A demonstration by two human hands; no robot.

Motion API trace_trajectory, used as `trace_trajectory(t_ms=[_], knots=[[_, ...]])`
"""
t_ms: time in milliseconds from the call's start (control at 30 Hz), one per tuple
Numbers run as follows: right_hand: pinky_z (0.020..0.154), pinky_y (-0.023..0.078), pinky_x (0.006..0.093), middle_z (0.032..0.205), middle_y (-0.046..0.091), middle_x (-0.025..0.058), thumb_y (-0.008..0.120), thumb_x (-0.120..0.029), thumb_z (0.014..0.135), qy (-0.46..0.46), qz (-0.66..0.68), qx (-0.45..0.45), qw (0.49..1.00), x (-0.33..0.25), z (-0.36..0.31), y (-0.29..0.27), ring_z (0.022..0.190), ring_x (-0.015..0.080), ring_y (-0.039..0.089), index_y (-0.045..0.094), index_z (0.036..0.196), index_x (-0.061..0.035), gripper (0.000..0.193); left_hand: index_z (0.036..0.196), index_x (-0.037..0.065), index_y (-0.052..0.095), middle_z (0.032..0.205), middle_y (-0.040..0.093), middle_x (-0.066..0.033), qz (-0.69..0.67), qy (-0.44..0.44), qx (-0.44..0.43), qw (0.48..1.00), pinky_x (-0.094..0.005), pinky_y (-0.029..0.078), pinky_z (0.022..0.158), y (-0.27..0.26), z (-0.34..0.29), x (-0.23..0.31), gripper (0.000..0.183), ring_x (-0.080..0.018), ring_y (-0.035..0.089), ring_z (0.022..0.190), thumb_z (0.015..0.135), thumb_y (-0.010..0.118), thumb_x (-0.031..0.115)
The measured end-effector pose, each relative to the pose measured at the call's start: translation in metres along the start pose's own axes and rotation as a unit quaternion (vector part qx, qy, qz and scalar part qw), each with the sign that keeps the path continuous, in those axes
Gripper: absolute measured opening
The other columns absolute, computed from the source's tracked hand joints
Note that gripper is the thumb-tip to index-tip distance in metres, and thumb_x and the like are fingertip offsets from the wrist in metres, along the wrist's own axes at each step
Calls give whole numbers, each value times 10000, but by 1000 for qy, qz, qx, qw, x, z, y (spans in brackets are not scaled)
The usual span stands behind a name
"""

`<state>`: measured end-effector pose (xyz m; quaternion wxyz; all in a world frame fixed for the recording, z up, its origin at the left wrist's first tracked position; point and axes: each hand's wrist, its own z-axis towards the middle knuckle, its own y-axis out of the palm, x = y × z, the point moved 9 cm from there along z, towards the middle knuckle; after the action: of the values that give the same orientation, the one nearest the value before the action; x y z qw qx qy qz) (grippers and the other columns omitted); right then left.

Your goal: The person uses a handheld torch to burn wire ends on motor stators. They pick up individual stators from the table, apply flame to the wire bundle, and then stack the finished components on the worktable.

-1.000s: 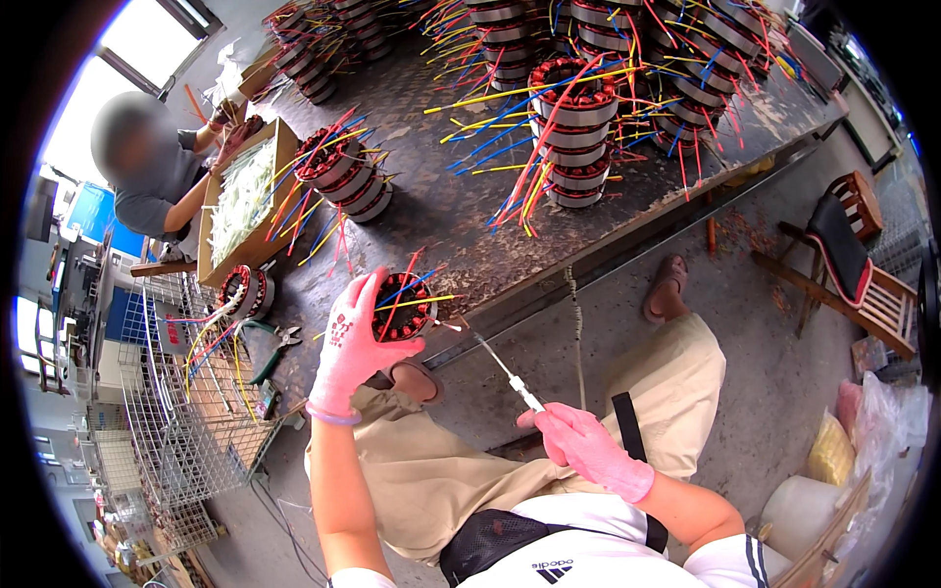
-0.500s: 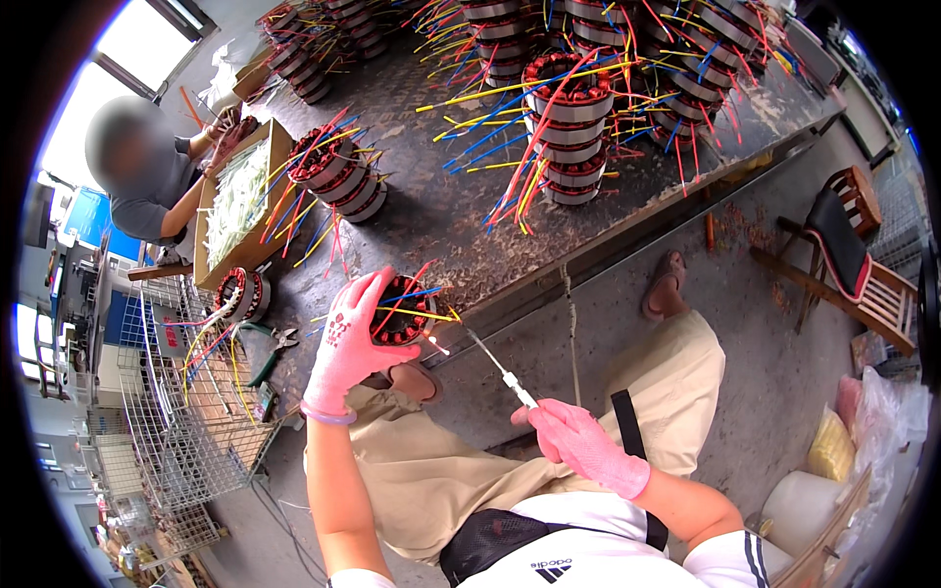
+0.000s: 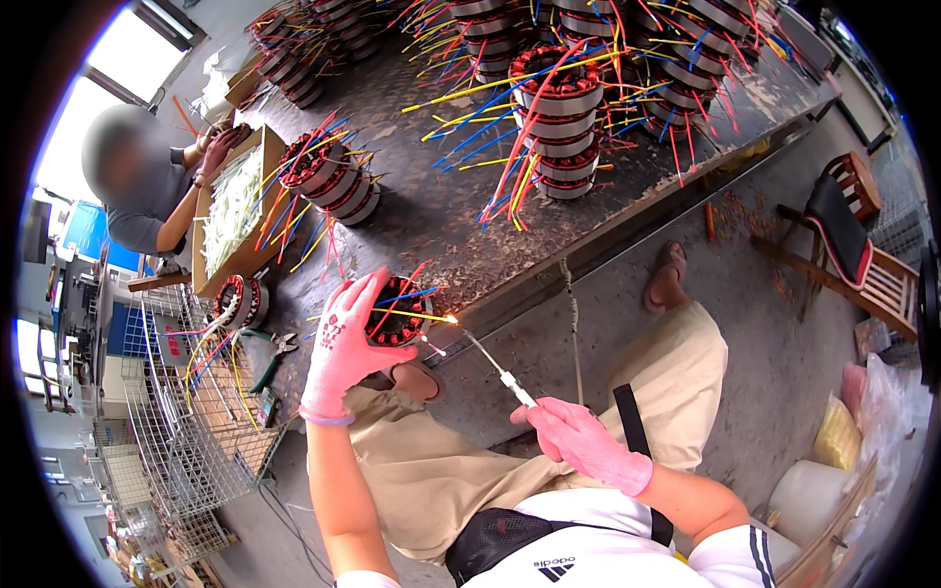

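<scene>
My left hand (image 3: pixel 343 338), in a pink glove, is closed on the side of a motor stator (image 3: pixel 397 312) with red windings at the table edge. Red, blue and yellow lead wires stick out of it to the right. At the tip of its yellow wire (image 3: pixel 431 318) there is a bright orange glow. My right hand (image 3: pixel 586 446), also gloved in pink, grips a thin white-handled tool (image 3: pixel 517 386) with a long metal rod. The rod points up and left, its tip close to the glowing wire end. Below that wire, a red lead has a pale tip.
Stacks of stators (image 3: pixel 559 122) with wires stand across the worn table (image 3: pixel 441 196). Green-handled pliers (image 3: pixel 272 358) lie beside another stator (image 3: pixel 241 302). A co-worker (image 3: pixel 147 186) sits by a box of white tubes (image 3: pixel 233 216). A wooden chair (image 3: pixel 853 245) stands at right.
The glow now sits at the yellow wire's tip; the red wire's glow beside it has faded. The whole view has shifted slightly. Both hands keep their holds.
</scene>
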<state>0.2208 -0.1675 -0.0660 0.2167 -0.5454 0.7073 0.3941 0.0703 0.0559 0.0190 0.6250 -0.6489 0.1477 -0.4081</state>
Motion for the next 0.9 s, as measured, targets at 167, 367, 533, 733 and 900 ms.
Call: trace_trajectory(t_ms=[167,367,533,733,900], knots=[[516,362,259,625,476,7,465,-275,1033,-9,-42,2,999,1,0,-3,552,75,443,646,1117,-28,318,1419,25,478,1359,559,-163,7,-6,-5,1000,-444,389,1093,0,-1,-1,1057,-360,507,1267,470,910,198],[522,370,259,621,473,3,459,-284,1038,-28,-33,-4,999,3,2,-3,552,75,444,647,1113,-33,323,1423,17,467,1364,545,-172,-4,0,-7,1000,-439,399,1085,3,0,-2,1070,-360,507,1267,467,915,194],[527,368,255,621,464,-5,468,-286,1038,-19,-13,-6,1000,3,2,-2,559,73,438,647,1114,-32,320,1429,10,456,1373,529,-180,-8,-6,-10,1000,-434,399,1087,3,-2,-3,1059,-357,504,1268,485,906,179],[519,362,252,619,458,-9,481,-288,1037,-9,-5,-3,1000,5,2,-3,559,71,433,651,1108,-33,315,1402,0,474,1328,549,-179,-18,11,-3,1000,-453,404,1065,4,0,-1,1002,-376,514,1232,526,891,250],[517,364,253,616,464,-4,479,-293,1037,-12,-4,-7,1000,2,1,-1,558,71,441,654,1107,-36,319,1444,17,439,1388,518,-182,-19,-1,-16,1000,-433,397,1088,4,-2,-4,1060,-359,496,1283,505,905,168]])
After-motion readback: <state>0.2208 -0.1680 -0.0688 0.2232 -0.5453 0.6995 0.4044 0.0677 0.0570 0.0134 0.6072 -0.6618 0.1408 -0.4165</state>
